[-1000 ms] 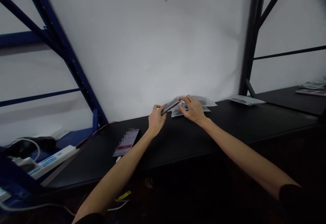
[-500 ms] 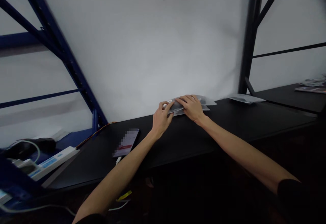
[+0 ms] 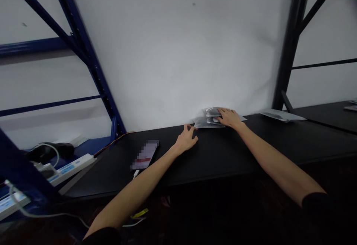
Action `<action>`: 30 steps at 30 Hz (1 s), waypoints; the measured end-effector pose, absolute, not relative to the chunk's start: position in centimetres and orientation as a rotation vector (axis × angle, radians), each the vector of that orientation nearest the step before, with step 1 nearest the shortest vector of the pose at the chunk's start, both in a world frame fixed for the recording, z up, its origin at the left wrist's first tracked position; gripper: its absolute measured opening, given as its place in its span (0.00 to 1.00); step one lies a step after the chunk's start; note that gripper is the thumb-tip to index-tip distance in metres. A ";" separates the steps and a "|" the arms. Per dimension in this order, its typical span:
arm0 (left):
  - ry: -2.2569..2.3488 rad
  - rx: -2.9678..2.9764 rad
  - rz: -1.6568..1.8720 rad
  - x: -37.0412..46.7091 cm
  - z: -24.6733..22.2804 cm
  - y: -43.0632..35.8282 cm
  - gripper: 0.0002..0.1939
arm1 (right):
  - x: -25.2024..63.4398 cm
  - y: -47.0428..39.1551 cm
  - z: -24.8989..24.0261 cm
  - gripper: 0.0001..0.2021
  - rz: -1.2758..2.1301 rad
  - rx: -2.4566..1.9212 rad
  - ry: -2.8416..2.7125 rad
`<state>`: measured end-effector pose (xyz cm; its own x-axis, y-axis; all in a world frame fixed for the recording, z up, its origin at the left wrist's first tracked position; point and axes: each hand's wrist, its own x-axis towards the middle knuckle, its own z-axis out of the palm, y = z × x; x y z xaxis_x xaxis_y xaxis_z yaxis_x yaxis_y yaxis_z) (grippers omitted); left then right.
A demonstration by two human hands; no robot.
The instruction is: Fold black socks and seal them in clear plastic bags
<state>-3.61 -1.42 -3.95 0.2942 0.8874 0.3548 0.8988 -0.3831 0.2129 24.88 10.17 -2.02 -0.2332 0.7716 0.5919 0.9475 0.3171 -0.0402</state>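
Translucent plastic bags lie in a loose pile on the black tabletop against the wall. My right hand is at the pile's right side, its fingers over the upper bag and the thumb below, gripping it. What is inside the bags is too blurred to make out. To the left of the pile, my left hand is over the tabletop with its fingers apart and nothing in them. A phone with a white cable plugged in lies left of my left hand.
Another translucent bag lies farther right by the black upright post. A blue metal frame stands on the left, with power strips and cables beside the table. The white wall closes off the back.
My left hand has let go of the bags and moved away from them towards me. My right hand stays on the pile. The camera view has shifted left.
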 end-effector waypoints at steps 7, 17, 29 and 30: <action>-1.731 -2.613 -0.495 -4.0 -4.2 -1.0 0.19 | 26.1 11.5 -3.7 0.43 -0.320 -1.582 -2.075; -1.674 -2.596 -0.388 -4.1 -5.0 0.0 0.21 | 25.8 10.9 -4.3 0.45 -0.436 -1.425 -2.071; -1.834 -2.662 -0.102 -4.4 -5.5 0.2 0.33 | 25.8 11.1 -4.8 0.44 -0.346 -1.462 -2.123; -1.832 -2.661 -0.099 -4.4 -5.5 0.2 0.34 | 25.8 11.0 -4.7 0.44 -0.355 -1.453 -2.122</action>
